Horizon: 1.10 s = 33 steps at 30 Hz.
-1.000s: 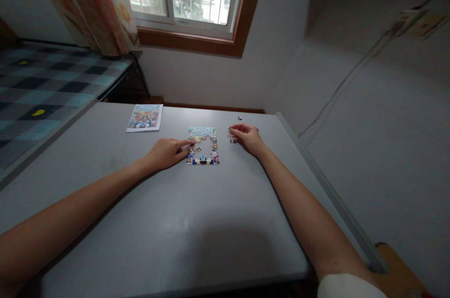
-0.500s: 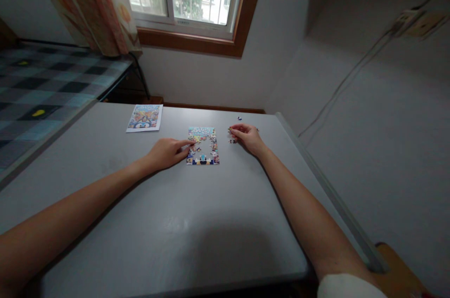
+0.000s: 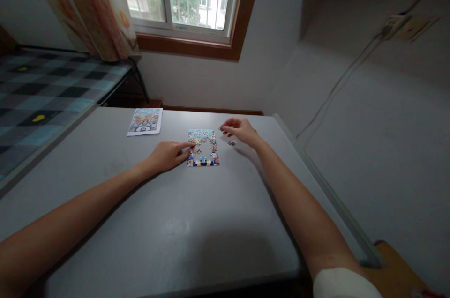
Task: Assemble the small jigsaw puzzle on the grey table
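Observation:
A partly assembled jigsaw puzzle (image 3: 213, 145) lies on the white table, its colourful border joined around a gap in the middle. At its left edge rests my left hand (image 3: 168, 154), index finger stretched out onto the pieces and holding nothing. My right hand (image 3: 241, 130) is raised just right of the puzzle, thumb and fingers pinched on a small puzzle piece (image 3: 220, 128). Below that hand, a few loose pieces (image 3: 231, 143) lie on the table. Another bit of a piece (image 3: 256, 131) shows behind the right hand, which hides anything beneath it.
A printed reference picture (image 3: 145, 122) with a penguin lies at the table's back left. The table (image 3: 168, 223) borders a wall on the right, where a cable (image 3: 330, 94) hangs from a socket. A bed with a checked cover (image 3: 52, 83) stands to the left.
My right hand has lifted from the loose pieces and moved left toward the puzzle with a piece in its fingertips. My left hand stays on the puzzle's left edge.

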{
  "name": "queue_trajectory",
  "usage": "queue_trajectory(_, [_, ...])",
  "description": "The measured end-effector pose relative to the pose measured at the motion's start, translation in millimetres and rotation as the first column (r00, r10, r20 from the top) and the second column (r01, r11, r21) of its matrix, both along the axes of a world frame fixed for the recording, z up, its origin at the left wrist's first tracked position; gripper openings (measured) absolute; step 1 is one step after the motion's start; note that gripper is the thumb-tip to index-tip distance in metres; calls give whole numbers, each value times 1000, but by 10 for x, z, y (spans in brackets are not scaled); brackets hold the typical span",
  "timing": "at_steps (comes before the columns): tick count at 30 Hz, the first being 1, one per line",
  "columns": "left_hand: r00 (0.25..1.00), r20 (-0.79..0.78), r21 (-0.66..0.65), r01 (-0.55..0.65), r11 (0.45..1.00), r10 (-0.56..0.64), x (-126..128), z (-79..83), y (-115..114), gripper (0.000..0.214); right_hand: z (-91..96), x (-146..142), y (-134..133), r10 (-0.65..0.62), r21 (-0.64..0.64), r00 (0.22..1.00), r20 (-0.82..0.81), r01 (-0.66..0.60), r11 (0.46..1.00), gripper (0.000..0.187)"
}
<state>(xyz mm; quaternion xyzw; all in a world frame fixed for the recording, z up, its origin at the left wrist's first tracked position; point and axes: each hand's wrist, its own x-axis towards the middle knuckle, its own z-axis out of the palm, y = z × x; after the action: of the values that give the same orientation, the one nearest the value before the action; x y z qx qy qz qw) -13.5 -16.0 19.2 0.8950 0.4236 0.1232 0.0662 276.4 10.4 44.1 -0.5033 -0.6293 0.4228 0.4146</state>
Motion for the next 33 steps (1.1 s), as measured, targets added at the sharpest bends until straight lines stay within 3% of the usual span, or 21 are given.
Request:
queue_trajectory(3, [1000,17,-15,5,1000,-5,2,13,-10,43,173,-242,39,39,78,969,243,-59,995,17])
queue_trajectory(5, [1000,22,-22,3,1000,-3,2,12,-10,43,218,-413,61,19,127,946,324,-63,990,14])
queue_trajectory(9, [1000,12,-12,-2,1000,2,-2,-6,-2,42,163,-647,72,-8,67,913,408,-21,998,3])
queue_trajectory(18, [1000,19,-20,6,1000,-6,-16,-45,19,40,-39,-696,45,83,-217,944,319,-13,976,11])
queue_trajectory(33, [1000,26,-13,6,1000,-5,-3,-40,15,41,-5,-785,-6,65,-196,885,461,30,980,12])
